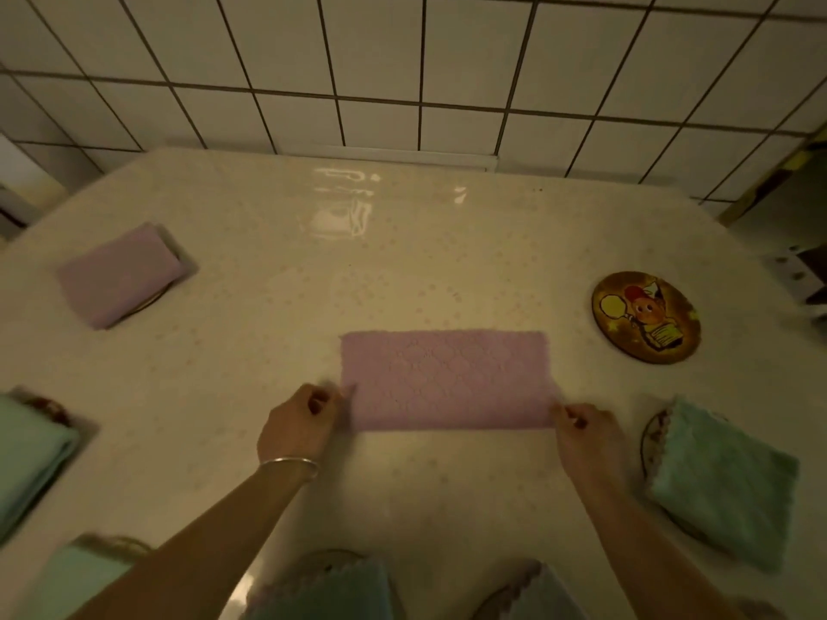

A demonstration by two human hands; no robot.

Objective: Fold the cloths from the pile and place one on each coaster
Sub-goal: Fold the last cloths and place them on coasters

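A pink cloth [447, 380] lies flat on the table as a wide rectangle, folded in half. My left hand [299, 425] pinches its near left corner. My right hand [584, 436] pinches its near right corner. A round coaster with a cartoon picture [645, 316] sits bare to the right of the cloth. A folded pink cloth [121, 275] covers a coaster at the far left. Folded green cloths rest on coasters at the right [725, 485], the left edge [31, 458] and along the near edge [326, 590].
The table [277, 342] has a glossy pale patterned cover. A tiled wall [402, 69] rises right behind it. Dark objects stand beyond the table's right edge [801, 279]. A silver bangle [291, 463] circles my left wrist.
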